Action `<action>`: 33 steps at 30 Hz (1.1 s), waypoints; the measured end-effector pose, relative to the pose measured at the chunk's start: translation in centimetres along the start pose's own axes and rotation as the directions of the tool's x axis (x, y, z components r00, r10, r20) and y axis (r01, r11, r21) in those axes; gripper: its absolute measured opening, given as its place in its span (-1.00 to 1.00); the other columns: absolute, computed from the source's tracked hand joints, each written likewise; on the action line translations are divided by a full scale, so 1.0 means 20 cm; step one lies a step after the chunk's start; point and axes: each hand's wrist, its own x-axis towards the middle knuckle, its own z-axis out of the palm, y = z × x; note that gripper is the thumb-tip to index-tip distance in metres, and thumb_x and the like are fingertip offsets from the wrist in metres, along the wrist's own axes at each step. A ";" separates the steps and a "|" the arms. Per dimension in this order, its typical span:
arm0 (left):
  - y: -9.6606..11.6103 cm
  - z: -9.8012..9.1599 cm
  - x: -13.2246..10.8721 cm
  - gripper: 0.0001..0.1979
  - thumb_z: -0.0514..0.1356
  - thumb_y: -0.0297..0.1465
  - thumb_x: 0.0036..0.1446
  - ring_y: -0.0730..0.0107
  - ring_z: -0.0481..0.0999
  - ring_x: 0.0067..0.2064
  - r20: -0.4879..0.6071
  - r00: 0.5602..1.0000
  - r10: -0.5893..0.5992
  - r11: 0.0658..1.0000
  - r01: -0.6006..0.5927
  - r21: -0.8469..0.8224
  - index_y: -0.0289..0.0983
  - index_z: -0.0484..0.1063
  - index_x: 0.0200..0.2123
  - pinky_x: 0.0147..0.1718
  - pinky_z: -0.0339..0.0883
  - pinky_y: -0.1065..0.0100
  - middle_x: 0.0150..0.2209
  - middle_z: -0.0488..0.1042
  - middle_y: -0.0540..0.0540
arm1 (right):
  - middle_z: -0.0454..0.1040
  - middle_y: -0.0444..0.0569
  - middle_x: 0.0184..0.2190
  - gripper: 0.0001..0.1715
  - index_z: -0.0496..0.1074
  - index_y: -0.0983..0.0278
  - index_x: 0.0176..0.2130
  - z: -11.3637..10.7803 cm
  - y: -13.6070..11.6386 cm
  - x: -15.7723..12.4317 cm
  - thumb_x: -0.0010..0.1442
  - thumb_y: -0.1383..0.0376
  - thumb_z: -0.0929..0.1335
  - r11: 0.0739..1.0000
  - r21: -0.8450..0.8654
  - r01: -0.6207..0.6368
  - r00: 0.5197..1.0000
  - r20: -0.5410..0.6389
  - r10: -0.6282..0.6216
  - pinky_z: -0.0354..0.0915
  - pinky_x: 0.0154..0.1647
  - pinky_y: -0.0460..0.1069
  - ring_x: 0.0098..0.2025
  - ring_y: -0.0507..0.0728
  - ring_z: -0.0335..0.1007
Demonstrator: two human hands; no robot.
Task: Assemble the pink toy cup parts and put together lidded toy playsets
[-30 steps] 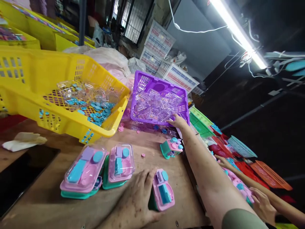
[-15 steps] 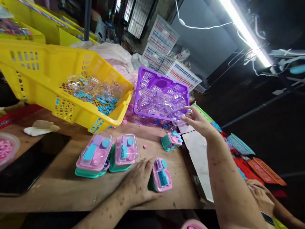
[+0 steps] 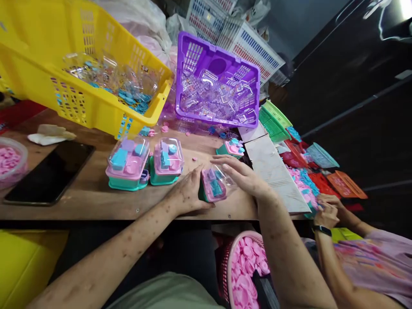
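My left hand (image 3: 186, 192) is wrapped round the left side of a small pink and green toy box (image 3: 212, 189) near the table's front edge. At its right, my right hand (image 3: 240, 174) holds a clear plastic cover (image 3: 225, 177) tilted against the top of that box. Two similar toy boxes, one (image 3: 128, 163) further left and one (image 3: 166, 161) beside it, have clear covers on. An uncovered toy box (image 3: 232, 148) stands behind my right hand. Clear covers fill the purple basket (image 3: 217, 119) at the back.
A yellow crate (image 3: 106, 116) with clear and blue parts stands back left. A black phone (image 3: 51, 171) and a tub of pink pieces (image 3: 11, 159) lie left. Right are a cardboard box (image 3: 273, 171) and a person's hands (image 3: 328, 210). A pink basket (image 3: 229, 266) sits below the table edge.
My right hand has come from the purple basket to the toy box, now with a clear cover. My left hand stays on the box. The view has tilted down.
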 end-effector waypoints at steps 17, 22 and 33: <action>0.03 -0.02 0.01 0.20 0.69 -0.14 -0.05 -0.33 0.46 0.48 0.038 0.999 -0.030 1.000 0.030 -0.009 -0.28 0.10 0.48 0.44 0.40 -0.23 0.45 0.38 -0.47 | 0.69 0.12 0.02 -0.56 0.68 0.19 0.09 0.25 -0.19 -0.06 0.59 0.02 0.31 0.885 -0.464 0.038 0.919 -0.332 -0.214 0.58 0.15 0.22 0.06 0.30 0.68; 0.03 -0.02 0.02 0.18 0.71 -0.19 -0.11 -0.31 0.49 0.45 0.022 0.999 -0.037 0.999 0.038 -0.034 -0.25 0.15 0.44 0.44 0.41 -0.21 0.42 0.41 -0.43 | 0.70 0.15 0.04 -0.56 0.71 0.23 0.12 0.25 -0.21 -0.07 0.56 0.08 0.33 0.850 -0.524 0.059 0.927 -0.288 -0.242 0.60 0.19 0.23 0.10 0.31 0.69; 0.05 -0.03 0.02 0.04 0.69 -0.20 -0.11 -0.31 0.58 0.34 0.018 0.998 -0.055 0.997 0.056 -0.055 -0.20 0.27 0.36 0.31 0.52 -0.25 0.32 0.52 -0.34 | 0.69 0.14 0.10 -0.56 0.74 0.15 0.15 0.26 -0.25 -0.06 0.53 0.11 0.34 0.880 -0.474 0.031 0.950 -0.259 -0.173 0.57 0.26 0.32 0.15 0.36 0.66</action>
